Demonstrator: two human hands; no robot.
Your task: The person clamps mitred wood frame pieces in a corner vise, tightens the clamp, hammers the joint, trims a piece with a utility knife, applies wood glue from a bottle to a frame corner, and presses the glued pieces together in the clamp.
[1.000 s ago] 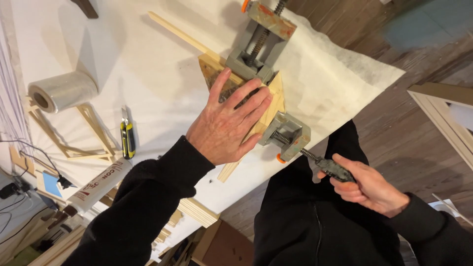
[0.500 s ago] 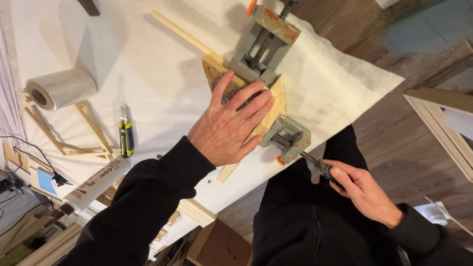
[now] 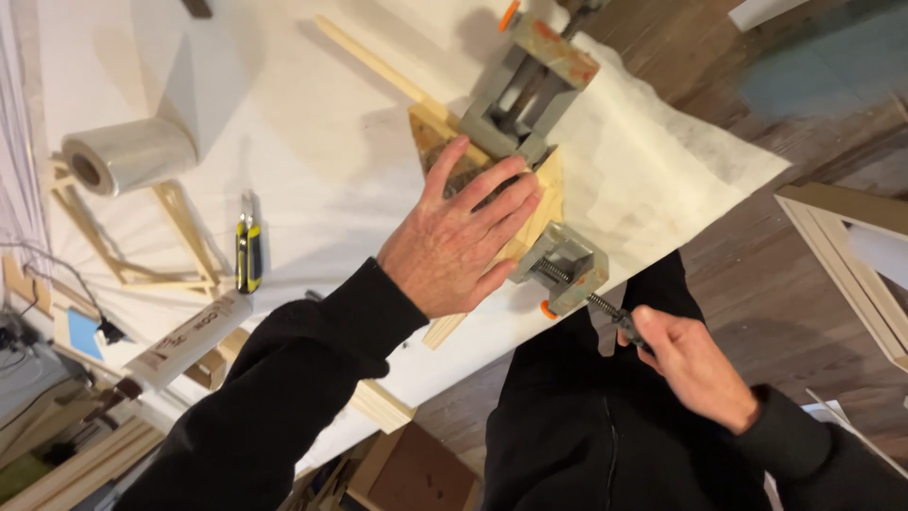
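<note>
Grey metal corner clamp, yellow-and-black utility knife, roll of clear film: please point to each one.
Grey metal corner clamp (image 3: pixel 565 265), head view, lower jaw block.
Yellow-and-black utility knife (image 3: pixel 248 254), head view, handle middle.
Roll of clear film (image 3: pixel 132 156), head view, curved side.

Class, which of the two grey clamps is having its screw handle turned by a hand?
The near clamp at the table edge; the right hand grips its handle.

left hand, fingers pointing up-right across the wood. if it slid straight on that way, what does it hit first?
Most likely the grey corner clamp: the left hand lies flat on the wooden frame corner, and its fingertips already sit right at the clamp's body. Whether they touch it is unclear.
</note>
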